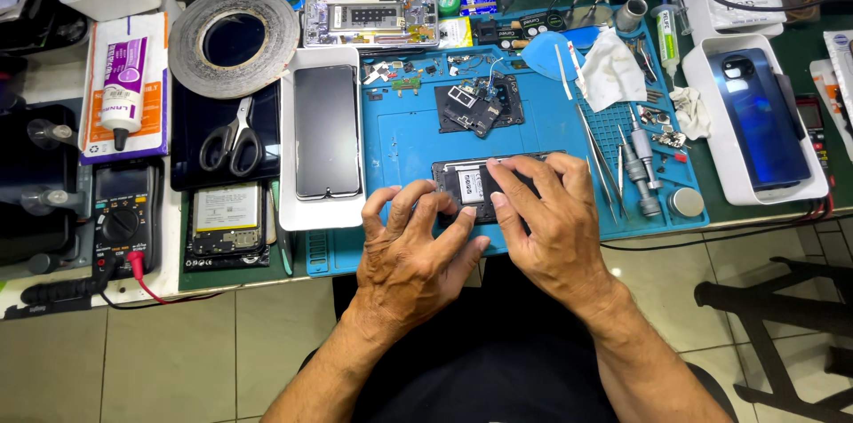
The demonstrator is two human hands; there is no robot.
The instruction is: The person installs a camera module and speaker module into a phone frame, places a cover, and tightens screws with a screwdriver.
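An opened phone body (471, 181), dark with a white label inside, lies on the blue repair mat (409, 134) near the table's front edge. My left hand (413, 250) rests on its left end with fingers spread and pressing down. My right hand (546, 227) covers its right half, fingertips on the frame's upper edge. Most of the phone's right side is hidden under my right hand. Just behind it on the mat lies a dark circuit board (475, 107).
A phone screen in a white tray (326, 131) lies left of the mat, with scissors (233, 139) and a tape roll (233, 39) further left. A blue phone back (755, 116) sits in a tray at right. Tweezers and screwdrivers (635, 170) lie on the mat's right side. A multimeter (124, 219) stands far left.
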